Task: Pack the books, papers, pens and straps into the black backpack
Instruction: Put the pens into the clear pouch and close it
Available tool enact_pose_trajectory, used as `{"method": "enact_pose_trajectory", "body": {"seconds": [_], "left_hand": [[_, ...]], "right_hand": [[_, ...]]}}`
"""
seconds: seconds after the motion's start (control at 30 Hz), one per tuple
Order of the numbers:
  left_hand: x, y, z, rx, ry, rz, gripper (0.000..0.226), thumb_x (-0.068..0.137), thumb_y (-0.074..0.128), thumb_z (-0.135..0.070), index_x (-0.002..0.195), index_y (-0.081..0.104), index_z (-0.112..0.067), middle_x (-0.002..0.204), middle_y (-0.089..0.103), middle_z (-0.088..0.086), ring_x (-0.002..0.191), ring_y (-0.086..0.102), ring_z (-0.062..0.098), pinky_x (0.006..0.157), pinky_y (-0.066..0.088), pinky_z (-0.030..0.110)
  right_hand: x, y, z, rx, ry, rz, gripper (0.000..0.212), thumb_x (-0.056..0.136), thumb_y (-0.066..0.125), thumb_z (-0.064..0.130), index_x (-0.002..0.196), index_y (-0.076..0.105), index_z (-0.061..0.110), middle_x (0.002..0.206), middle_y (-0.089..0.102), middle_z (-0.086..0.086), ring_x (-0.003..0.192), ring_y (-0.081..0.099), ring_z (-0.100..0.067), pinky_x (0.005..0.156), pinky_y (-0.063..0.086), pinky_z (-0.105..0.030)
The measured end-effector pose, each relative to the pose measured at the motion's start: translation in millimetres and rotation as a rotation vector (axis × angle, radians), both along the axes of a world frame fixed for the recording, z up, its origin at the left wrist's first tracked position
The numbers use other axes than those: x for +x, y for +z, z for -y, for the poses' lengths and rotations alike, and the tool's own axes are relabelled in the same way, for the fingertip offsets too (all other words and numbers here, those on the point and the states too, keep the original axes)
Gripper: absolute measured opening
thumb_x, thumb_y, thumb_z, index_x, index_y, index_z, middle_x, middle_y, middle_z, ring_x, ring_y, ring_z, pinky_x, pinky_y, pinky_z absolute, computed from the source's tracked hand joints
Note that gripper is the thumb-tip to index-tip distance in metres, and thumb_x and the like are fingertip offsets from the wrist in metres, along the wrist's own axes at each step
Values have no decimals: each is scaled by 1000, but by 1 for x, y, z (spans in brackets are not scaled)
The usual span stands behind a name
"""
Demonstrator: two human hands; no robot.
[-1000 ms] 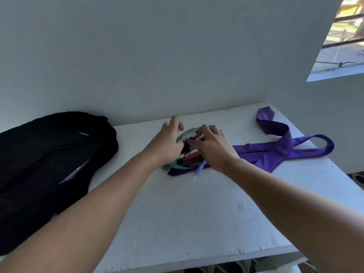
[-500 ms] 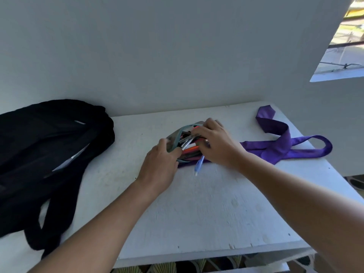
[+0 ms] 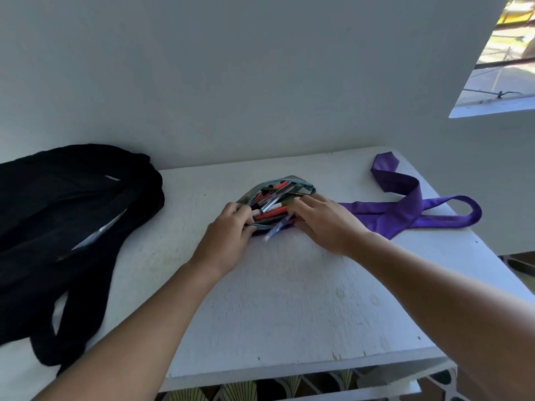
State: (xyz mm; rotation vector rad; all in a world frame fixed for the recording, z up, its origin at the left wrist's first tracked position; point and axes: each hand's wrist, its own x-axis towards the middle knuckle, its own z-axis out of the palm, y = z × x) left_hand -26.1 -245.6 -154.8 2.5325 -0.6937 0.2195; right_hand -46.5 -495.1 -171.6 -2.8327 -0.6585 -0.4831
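An open pencil pouch (image 3: pixel 301 185) with a teal zipper lies mid-table, stuffed with several pens (image 3: pixel 270 199). My left hand (image 3: pixel 228 237) grips the pouch's near left edge. My right hand (image 3: pixel 327 222) has its fingers curled on the pens at the pouch's right side; a blue-and-white pen (image 3: pixel 276 230) sticks out toward me between both hands. The black backpack (image 3: pixel 63 215) lies on the left of the table, a white paper edge showing in its opening. A purple strap (image 3: pixel 411 209) lies to the right, partly under the pouch.
The white table (image 3: pixel 289 299) stands against a pale wall, with its front edge near me. The backpack's black shoulder straps (image 3: pixel 63 322) trail toward the front left. A window opening (image 3: pixel 498 82) sits at the upper right.
My left hand has slid down to the pouch's near edge. The pouch mouth has spread wider, showing more pens. My right hand has dropped from the pouch's top to its right side.
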Motion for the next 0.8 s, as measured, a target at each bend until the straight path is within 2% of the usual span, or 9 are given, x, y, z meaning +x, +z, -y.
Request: {"method": "enact_pose_trajectory", "body": {"seconds": [0.1,0.2,0.27,0.37,0.47,0.57,0.63,0.73,0.8], "left_hand": [[9,6,-10,-100,-22,-65,18,96,69,-17,85,55,-20,100,57,-6,86,56,9,70,44,28],[16,19,-21,-182,-11,-178,24,95,71,-21,78,54,-23,92,60,-6,82,54,7,67,39,23],[21,28,-29,-223,-11,-267,24,95,72,-22,77,56,-23,91,67,-6,80,57,10,67,40,24],[30,37,-41,-371,-40,-370,19,95,71,-14,80,60,-13,86,72,-4,73,56,6,70,43,27],[35,42,-52,-507,-25,-452,22,96,70,-13,77,61,-19,87,71,6,74,59,12,72,49,36],[36,44,-58,-340,-15,-318,20,96,71,-20,79,61,-25,96,73,-4,84,69,21,83,56,44],[31,42,-60,-260,-9,-224,21,96,70,-21,79,60,-30,103,71,-7,95,69,21,87,57,46],[25,39,-61,-315,52,-122,23,96,70,-19,78,58,-28,106,69,-5,98,67,20,88,55,48],[25,39,-63,-348,111,-110,20,95,70,-19,79,60,-26,107,69,-3,99,67,20,89,54,48]], "right_hand": [[7,6,-4,-71,4,79,39,102,62,22,139,52,26,123,63,-2,111,62,-28,84,56,-43],[19,17,-8,-70,30,155,35,99,65,19,133,59,30,113,62,-4,99,64,-31,77,55,-42],[28,28,-9,-32,60,171,31,99,66,23,129,67,31,109,62,-3,94,62,-30,77,53,-40],[43,45,-16,83,83,115,26,101,63,28,125,71,32,108,61,-2,97,59,-29,85,53,-44],[60,61,-30,208,53,-2,23,98,63,22,117,75,24,107,61,-7,97,61,-32,88,53,-51],[65,71,-53,73,71,-173,27,99,65,20,125,74,25,125,65,-8,116,59,-30,99,50,-48],[68,70,-63,-58,-7,-194,30,104,58,24,130,70,32,133,63,-2,123,57,-26,99,51,-43],[72,79,-67,-254,-224,-103,27,107,51,33,124,71,39,127,54,-2,120,47,-27,95,47,-39],[71,84,-66,-218,-267,-70,25,103,52,41,113,74,42,122,45,-2,117,39,-27,98,41,-41]]}}
